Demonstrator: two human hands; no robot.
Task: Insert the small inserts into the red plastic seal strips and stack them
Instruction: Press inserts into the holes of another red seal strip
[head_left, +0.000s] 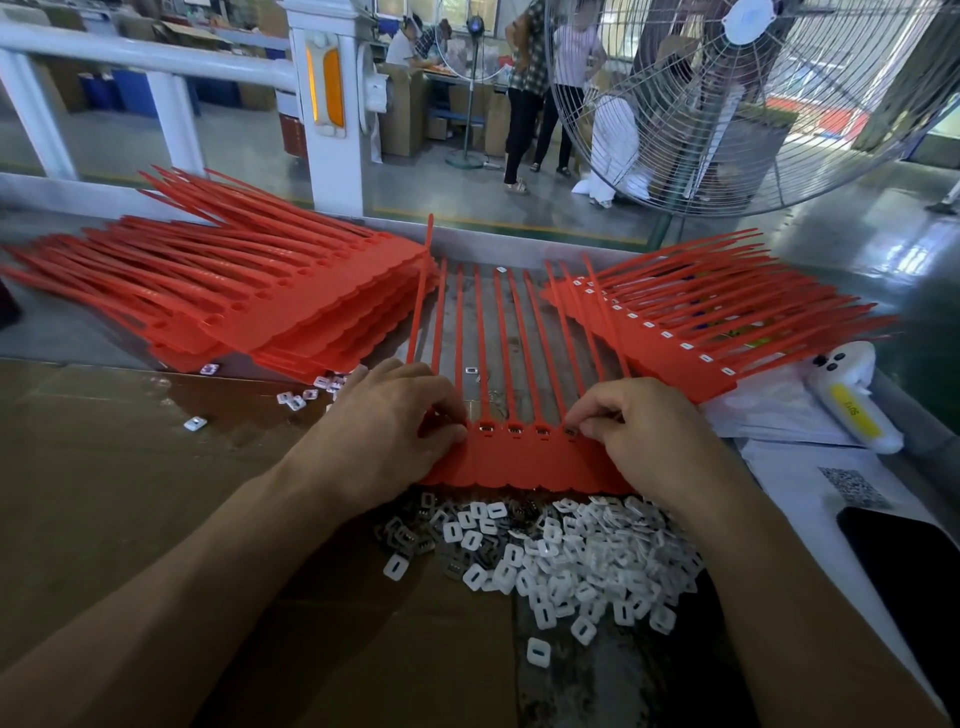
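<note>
The left hand covers the left end of the red seal sheet, so its sockets there cannot be seen. The right hand hides the right end, and whether its fingertips pinch an insert is too small to tell. At the lower right, the frame edge cuts off a black phone. At the upper right, the large fan is cut off too.
</note>
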